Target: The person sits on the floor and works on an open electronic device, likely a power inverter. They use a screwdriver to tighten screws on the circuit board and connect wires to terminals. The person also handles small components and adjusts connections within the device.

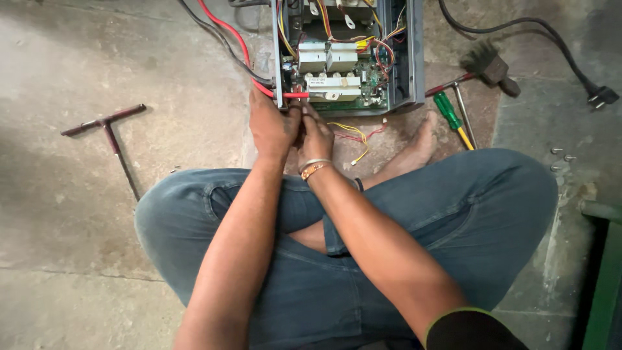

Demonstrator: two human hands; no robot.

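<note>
Just beyond both hands, an opened grey electronics case (407, 58) is sitting on the floor, showing a green circuit board (353, 97) carrying white rectangular labelled blocks (334, 84). The left hand (271, 126) and right hand (315, 137) are pressing together, seemingly pinching a red wire (295, 95). A green-handled screwdriver (448, 111) is lying well right.

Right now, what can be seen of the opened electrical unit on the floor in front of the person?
The opened grey metal case sits on the concrete floor, lid off, top cut by the frame. Inside show a green circuit board, pale blocky components and yellow, red and orange wiring. A thick red cable and a black one enter at its left wall. The left hand and right hand meet at its near edge, where the red cable ends.
</note>
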